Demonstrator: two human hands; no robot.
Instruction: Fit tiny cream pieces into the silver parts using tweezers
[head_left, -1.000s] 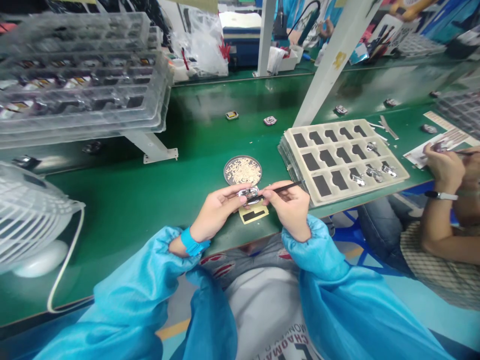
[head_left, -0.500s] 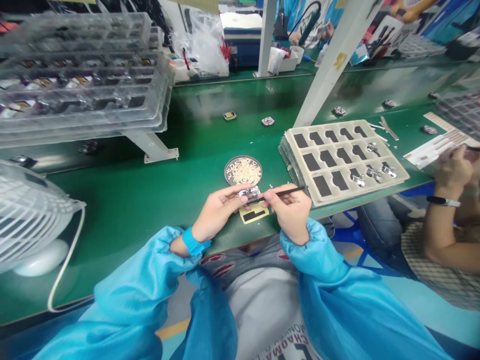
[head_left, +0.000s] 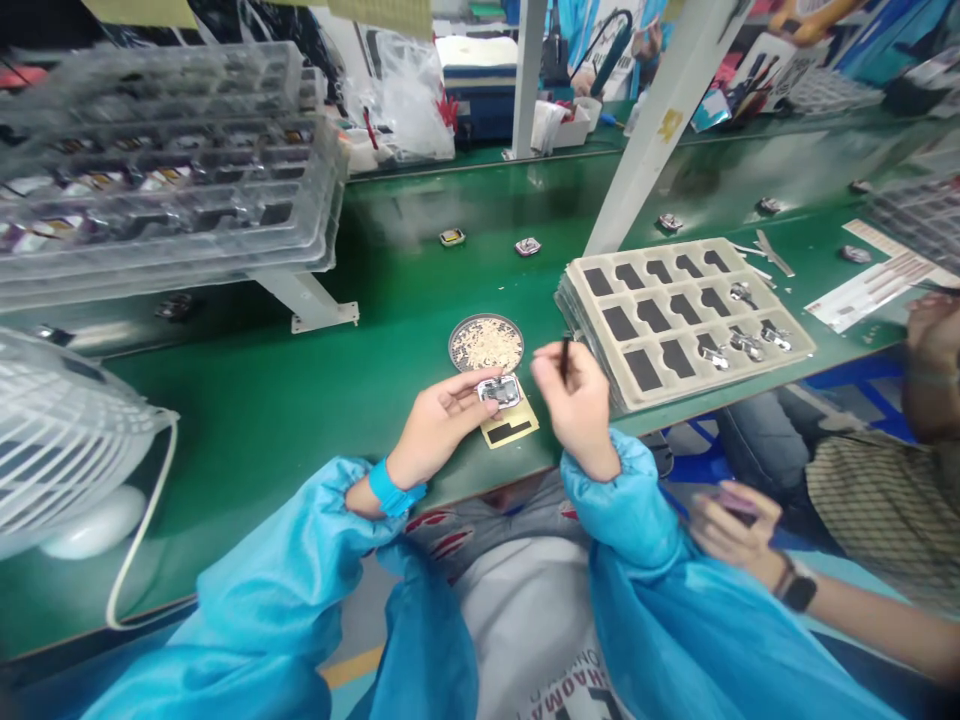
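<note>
My left hand [head_left: 442, 420] pinches a small silver and dark device housing [head_left: 500, 391] between thumb and fingers; its inner side faces up. My right hand [head_left: 576, 400] is closed around a thin black stick-like tool [head_left: 565, 358], which points upward, a little away from the housing. Whether that tool is tweezers or a pick, I cannot tell. Under the housing lies a yellowish sheet [head_left: 529, 422] with black strips on it. Just beyond, a round dish [head_left: 453, 358] holds many tiny pale and dark pieces.
To the right stands a cream tray [head_left: 637, 398] with dark-lined pockets, several holding metal parts. Housings [head_left: 527, 246] lie along the back of the green bench. A white fan [head_left: 67, 440] and stacked clear trays [head_left: 330, 215] are at left. A co-worker's hand [head_left: 739, 530] reaches in at right.
My right hand has drawn back from the housing, and the black tool has swung from lying level to upright. My left hand keeps the housing. A co-worker's hand with a purplish item has appeared at right.
</note>
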